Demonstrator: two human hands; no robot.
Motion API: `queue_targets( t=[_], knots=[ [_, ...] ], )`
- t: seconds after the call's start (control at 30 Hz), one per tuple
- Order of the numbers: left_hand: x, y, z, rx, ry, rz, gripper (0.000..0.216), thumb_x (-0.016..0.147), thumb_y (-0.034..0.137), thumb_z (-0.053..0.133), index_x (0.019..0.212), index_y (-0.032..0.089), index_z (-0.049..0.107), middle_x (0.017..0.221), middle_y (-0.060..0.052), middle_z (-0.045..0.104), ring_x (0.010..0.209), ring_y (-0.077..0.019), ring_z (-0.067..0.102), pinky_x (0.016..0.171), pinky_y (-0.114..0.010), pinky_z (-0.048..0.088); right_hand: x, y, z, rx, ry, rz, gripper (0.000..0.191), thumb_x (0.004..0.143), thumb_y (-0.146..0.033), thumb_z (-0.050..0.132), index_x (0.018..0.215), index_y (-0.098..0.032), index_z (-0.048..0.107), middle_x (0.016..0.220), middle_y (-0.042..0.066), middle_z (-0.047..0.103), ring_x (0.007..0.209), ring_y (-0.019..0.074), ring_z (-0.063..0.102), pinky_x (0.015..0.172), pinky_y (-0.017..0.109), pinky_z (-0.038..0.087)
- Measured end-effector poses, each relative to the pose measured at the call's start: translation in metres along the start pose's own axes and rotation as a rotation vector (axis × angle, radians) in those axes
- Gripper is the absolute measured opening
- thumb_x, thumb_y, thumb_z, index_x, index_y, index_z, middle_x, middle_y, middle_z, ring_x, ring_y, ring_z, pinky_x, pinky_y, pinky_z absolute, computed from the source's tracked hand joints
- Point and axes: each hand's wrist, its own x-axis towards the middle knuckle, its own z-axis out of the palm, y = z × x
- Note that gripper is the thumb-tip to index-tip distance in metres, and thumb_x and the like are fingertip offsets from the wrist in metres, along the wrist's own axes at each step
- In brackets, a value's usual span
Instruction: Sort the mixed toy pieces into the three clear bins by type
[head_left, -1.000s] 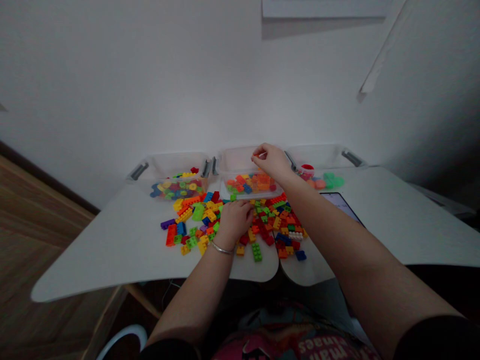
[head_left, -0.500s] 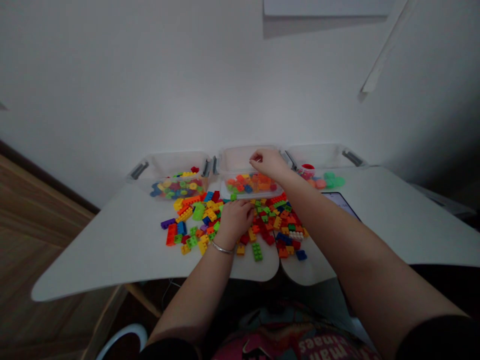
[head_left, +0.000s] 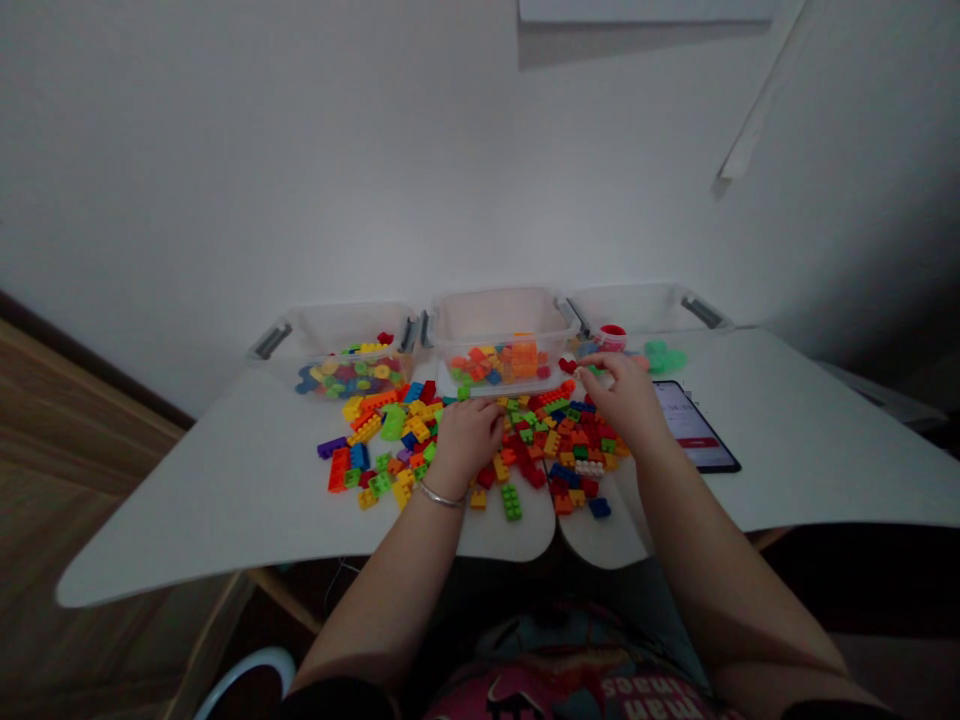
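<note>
A heap of small coloured building bricks (head_left: 390,440) is spread over the white table (head_left: 210,490) in front of three clear plastic bins. My left hand (head_left: 466,437) lies knuckles-up on the middle of the heap with its fingers curled under; what they cover is hidden. My right hand (head_left: 626,398) hovers over the heap's right side, close to the middle bin's (head_left: 501,312) right corner. Its fingertips pinch a small red brick (head_left: 567,366). The middle bin holds mostly orange and red bricks.
The left bin (head_left: 330,328) holds round multicoloured pieces; the right bin (head_left: 645,303) holds red and green pieces. A phone (head_left: 696,428) with a lit screen lies right of my right hand. The table is two leaves meeting near my lap, with a wall right behind the bins.
My right hand has left the middle bin and come down and right to the heap's right side, uncovering the phone. My left hand has stayed on the heap.
</note>
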Motion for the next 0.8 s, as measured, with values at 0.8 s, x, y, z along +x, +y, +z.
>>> queue_targets(
  t=[0.8],
  knots=[
    [0.001, 0.002, -0.003, -0.010, -0.018, -0.018, 0.023, 0.090, 0.024, 0.051, 0.096, 0.022, 0.073, 0.099, -0.006, 0.073, 0.089, -0.0216, 0.067, 0.079, -0.035, 0.049, -0.037, 0.043, 0.031, -0.343, -0.270, 0.131, 0.053, 0.088, -0.034, 0.051, 0.133, -0.008, 0.052, 0.135, 0.019, 0.058, 0.124, 0.0284, 0.055, 0.105, 0.038, 0.042]
  ],
)
